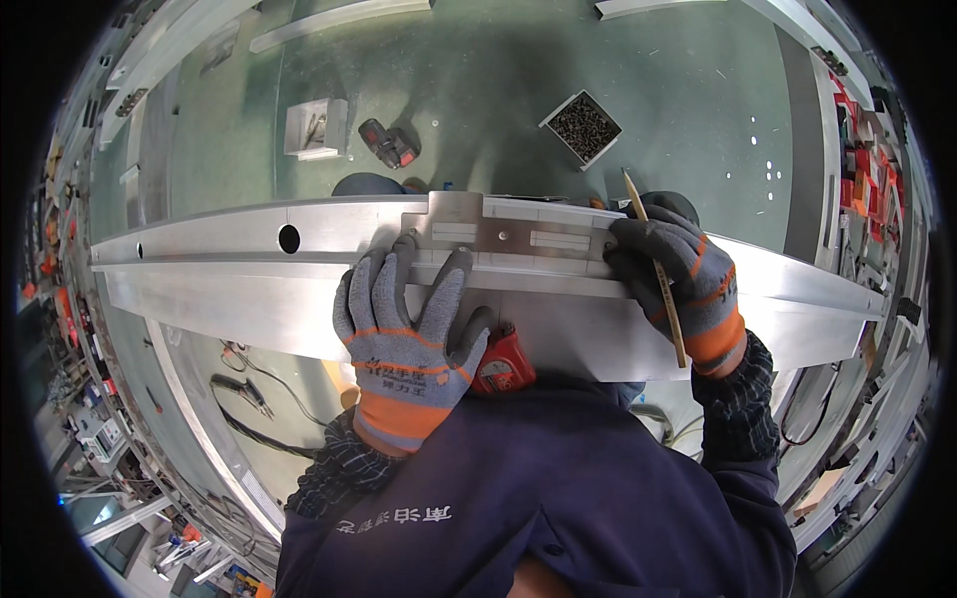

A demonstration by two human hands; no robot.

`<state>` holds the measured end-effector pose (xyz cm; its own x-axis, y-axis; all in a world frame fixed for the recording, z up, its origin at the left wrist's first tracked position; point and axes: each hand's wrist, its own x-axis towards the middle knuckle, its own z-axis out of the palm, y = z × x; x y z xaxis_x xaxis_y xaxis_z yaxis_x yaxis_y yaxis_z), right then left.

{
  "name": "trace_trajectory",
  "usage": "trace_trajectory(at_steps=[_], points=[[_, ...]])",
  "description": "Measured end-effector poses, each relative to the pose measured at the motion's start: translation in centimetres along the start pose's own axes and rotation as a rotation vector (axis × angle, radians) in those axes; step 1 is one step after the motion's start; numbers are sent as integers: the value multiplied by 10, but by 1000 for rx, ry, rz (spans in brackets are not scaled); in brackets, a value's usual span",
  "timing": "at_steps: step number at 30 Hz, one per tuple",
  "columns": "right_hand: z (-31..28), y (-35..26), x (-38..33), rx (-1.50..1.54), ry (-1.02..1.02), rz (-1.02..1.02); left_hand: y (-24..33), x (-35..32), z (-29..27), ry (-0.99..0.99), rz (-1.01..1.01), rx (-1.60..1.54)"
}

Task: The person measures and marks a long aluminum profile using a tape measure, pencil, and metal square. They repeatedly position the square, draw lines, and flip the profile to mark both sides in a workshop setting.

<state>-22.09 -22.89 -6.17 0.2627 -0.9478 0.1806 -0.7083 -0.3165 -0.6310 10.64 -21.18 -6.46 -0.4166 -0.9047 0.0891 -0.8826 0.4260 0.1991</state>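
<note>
A long silver metal profile (219,231) lies crosswise in front of me, with round holes toward its left end. On top of it sits a flat metal plate (457,207) with two slots and a small hole. My left hand (409,329), in a grey and orange glove, is open. Its spread fingertips touch the plate's left part and the profile's near edge. Gloved the same way, my right hand (688,274) has its fingertips at the plate's right end. A pencil (675,334) is held in it, tilted, its dark tip pointing up and away from the plate.
Near my torso lies a red tape measure (504,365) on the profile. Beyond the profile are a cordless drill (389,146), a box of screws (584,130) and a white box (317,128). Pliers (245,393) and cables lie at lower left.
</note>
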Motion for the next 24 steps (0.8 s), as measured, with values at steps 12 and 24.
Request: trace_trajectory(at_steps=[12, 24], points=[[1, 4, -2, 34, 27, -7, 1, -2, -2, -54, -5, 36], [1, 4, -3, 10, -9, -11, 12, 9, -23, -194, -4, 85]])
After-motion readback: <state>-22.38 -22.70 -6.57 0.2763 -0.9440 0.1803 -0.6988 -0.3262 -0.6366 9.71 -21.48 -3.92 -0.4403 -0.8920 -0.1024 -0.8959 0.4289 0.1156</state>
